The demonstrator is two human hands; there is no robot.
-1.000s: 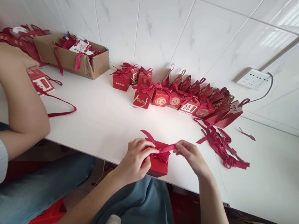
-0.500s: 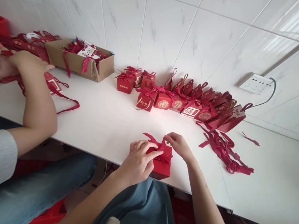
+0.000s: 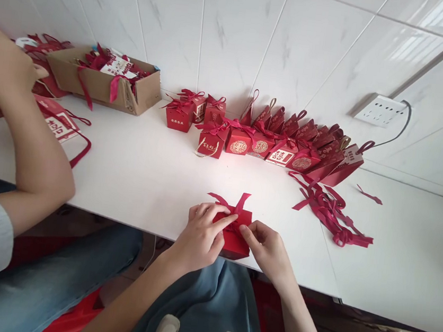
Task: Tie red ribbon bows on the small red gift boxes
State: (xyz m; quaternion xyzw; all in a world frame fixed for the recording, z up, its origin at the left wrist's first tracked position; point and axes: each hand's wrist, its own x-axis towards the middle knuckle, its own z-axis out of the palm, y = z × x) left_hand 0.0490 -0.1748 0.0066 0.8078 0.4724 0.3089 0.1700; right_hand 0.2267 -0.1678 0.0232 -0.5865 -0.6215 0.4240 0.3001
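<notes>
Far left: co-worker's hand (image 3: 5,56), raised over red packaging; grip hidden, cannot tell. Just beside it, printed card (image 3: 60,121) with trailing ribbon.
Far left, by the wall: carton (image 3: 143,96), open-topped, apparently for gathering ribboned pieces in one place.
Far centre: tied boxes (image 3: 179,116), upright and close together, bows uppermost, probably to spare the loops from crushing.
Near centre, at the edge of the table (image 3: 144,173): left hand (image 3: 200,233), closed about the left side of red box (image 3: 236,247), forefinger on the knot, seemingly to steady both. On top of the box, ribbon (image 3: 242,201), two tails pointing far. Right of the knot, right hand (image 3: 270,249), thumb and forefinger closed on ribbon, likely for fine control; exact pinched part hidden.
Far right: pointed boxes (image 3: 343,166), leaning in a row, perhaps to save room. Nearer, loose ribbons (image 3: 332,213), heaped within easy reach of right hand. On the wall, socket (image 3: 380,110).
</notes>
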